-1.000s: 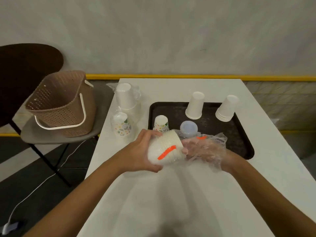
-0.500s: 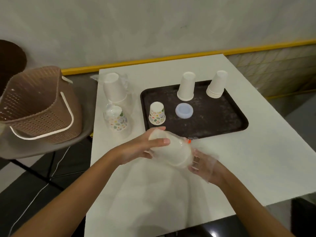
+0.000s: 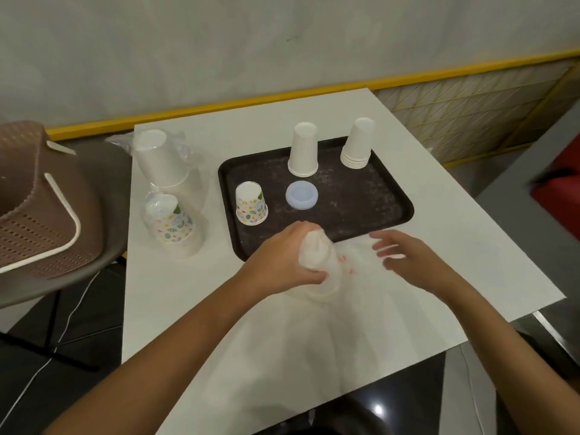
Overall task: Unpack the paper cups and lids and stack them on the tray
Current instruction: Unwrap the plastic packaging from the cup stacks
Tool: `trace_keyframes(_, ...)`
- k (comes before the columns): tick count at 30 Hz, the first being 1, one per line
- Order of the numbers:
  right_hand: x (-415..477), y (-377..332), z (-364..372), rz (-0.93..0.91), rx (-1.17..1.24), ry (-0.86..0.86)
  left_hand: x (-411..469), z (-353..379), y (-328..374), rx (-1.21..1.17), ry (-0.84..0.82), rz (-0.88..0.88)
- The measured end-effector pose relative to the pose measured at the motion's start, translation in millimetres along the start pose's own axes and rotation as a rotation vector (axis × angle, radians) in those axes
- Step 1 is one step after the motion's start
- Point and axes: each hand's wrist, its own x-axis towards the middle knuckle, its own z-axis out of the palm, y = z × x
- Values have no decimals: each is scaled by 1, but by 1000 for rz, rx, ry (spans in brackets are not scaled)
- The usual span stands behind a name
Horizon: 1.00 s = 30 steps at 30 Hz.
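Partly done. On the tray (image 3: 361,211): white cups (image 3: 303,150), colourful cup (image 3: 251,208), lids (image 3: 301,195). Left of it, unopened: white pack (image 3: 163,161), colourful pack (image 3: 169,222). In the grip of the left hand (image 3: 282,262), by the near edge: a bagged white stack (image 3: 317,262). Right hand (image 3: 408,259) open beside it

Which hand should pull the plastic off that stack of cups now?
Probably the right hand. It is open and holds nothing, and its fingers are next to the loose plastic. The left hand is busy gripping the wrapped stack.
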Motion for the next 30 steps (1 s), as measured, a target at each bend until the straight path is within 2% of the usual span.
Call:
trace_keyframes(3, 1, -14, 9, -150, 37, -222, 12, 9, 14, -39, -3, 60)
trace_keyframes(5, 5, -20, 17, -175, 113, -253, 19, 13, 22, -98, -26, 106)
trace_keyframes(8, 9, -24, 19, -160, 189, -88, 26, 14, 30, -193, -37, 135)
trace_keyframes(14, 5, -21, -7, -174, 178, 189, 39, 8, 31, -336, 57, 39)
trace_keyframes(19, 6, -22, -23, -168, 218, 248, 49, 13, 28, -332, 7, 15)
trace_keyframes(25, 1, -18, -33, -210, 287, 423, 63, 32, 22, -346, -82, -22)
trace_keyframes(30, -3, -24, -42, -242, 390, 493, 74, 45, 19, -354, -162, -54)
